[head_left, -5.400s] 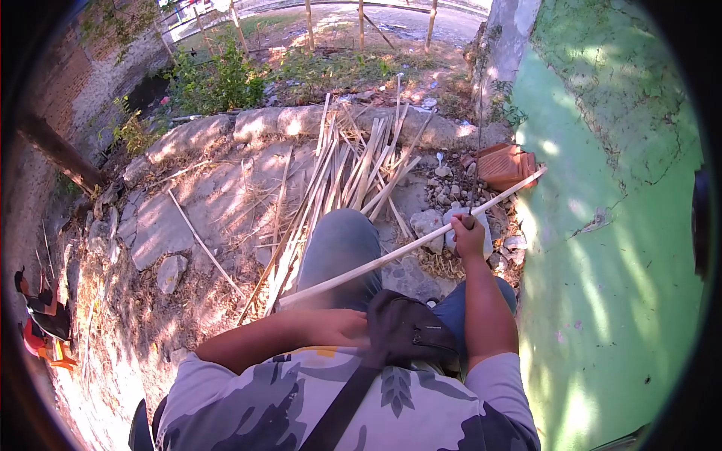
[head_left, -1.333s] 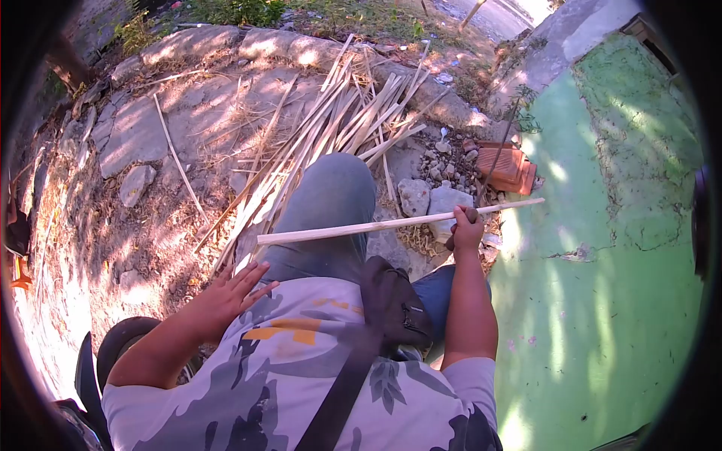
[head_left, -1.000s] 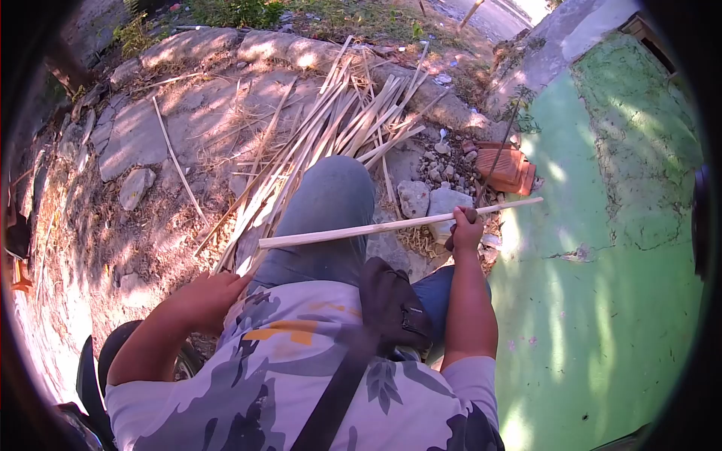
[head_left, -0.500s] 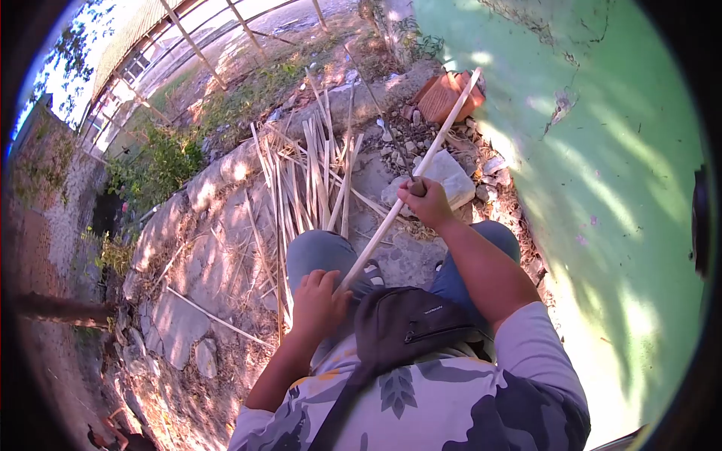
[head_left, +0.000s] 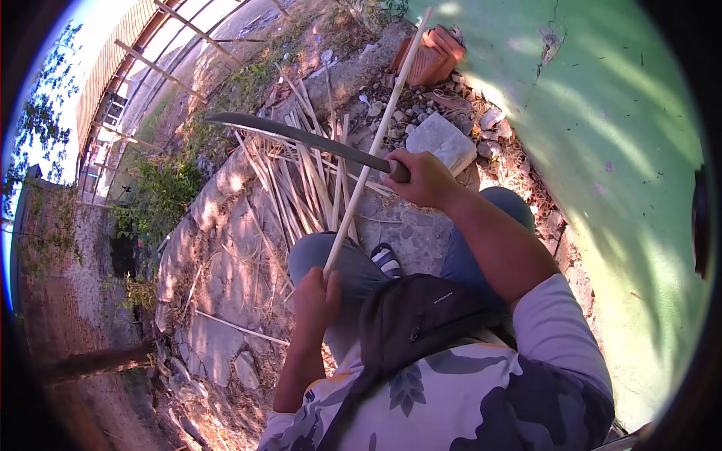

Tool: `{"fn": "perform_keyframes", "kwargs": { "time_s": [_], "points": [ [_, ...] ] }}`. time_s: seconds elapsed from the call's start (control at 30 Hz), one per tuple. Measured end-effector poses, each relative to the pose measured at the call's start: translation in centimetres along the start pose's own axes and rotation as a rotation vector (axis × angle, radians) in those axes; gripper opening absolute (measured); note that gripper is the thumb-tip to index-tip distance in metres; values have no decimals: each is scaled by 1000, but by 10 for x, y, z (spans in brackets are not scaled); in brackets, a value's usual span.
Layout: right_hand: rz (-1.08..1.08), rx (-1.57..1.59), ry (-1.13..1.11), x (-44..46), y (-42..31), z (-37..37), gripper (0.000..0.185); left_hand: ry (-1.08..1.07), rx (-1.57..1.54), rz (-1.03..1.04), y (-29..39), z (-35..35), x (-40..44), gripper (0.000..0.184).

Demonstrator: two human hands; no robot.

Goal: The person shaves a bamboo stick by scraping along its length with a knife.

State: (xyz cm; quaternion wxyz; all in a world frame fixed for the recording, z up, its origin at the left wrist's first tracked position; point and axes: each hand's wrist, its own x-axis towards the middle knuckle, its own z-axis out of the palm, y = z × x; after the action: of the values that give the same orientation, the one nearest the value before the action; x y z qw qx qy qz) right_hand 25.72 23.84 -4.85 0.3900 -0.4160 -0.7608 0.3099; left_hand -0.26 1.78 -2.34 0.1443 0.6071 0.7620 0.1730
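Bamboo strip (head_left: 382, 135) is seen, in the head view, slanting from seven to one o'clock, its lower end clamped in the left hand (head_left: 316, 301). Across it a machete (head_left: 301, 137), clasped by the right hand (head_left: 426, 180), is pointed towards ten o'clock. Were the strip twisted, the machete could be deflected onto the left knee (head_left: 310, 252).

Green wall (head_left: 605, 195), painted, cracked, sunlight-dappled, at right. Weathered wall (head_left: 79, 263), far left. Ground (head_left: 207, 353), cracked slabs amid dry litter, sun-patched. Low stone kerb (head_left: 232, 183), curving. Leafy shrub (head_left: 162, 201), beyond kerb. Wooden poles (head_left: 162, 71), upper left. Building (head_left: 113, 75), roof ribbed, background.
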Motion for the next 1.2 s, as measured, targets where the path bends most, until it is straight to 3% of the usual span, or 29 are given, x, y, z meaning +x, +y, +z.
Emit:
{"fn": "perform_keyframes", "kwargs": {
  "time_s": [0.2,0.3,0.4,0.5,0.6,0.7,0.87,1.07,1.17,1.2],
  "points": [
    [-217,-339,-274,-9,-10,8,26,25,-158,-144,-8,2,2,43],
    [-120,-459,-345,-4,-1,10,23,63,-171,-89,-16,7,-4,43],
    [92,-275,-284,6,14,11,19,111,-170,-29,-21,12,-8,43],
    [91,-189,-241,4,15,13,16,76,-163,-69,-23,12,-5,43],
    [24,-363,-470,-9,-8,18,15,35,-193,-146,-16,7,-2,42],
    [-62,-431,-550,-7,-7,18,16,18,-161,-117,-13,4,-4,41],
    [270,-49,-287,20,45,10,27,84,-181,-86,-18,10,-7,40],
    [-9,-211,-553,-5,23,27,20,19,-210,-146,-14,5,1,40],
    [-67,-373,-603,-1,7,22,16,12,-194,-144,-12,3,-1,40],
    [-106,-302,-495,1,21,22,23,21,-183,-131,-12,3,-3,40]
  ]
}}
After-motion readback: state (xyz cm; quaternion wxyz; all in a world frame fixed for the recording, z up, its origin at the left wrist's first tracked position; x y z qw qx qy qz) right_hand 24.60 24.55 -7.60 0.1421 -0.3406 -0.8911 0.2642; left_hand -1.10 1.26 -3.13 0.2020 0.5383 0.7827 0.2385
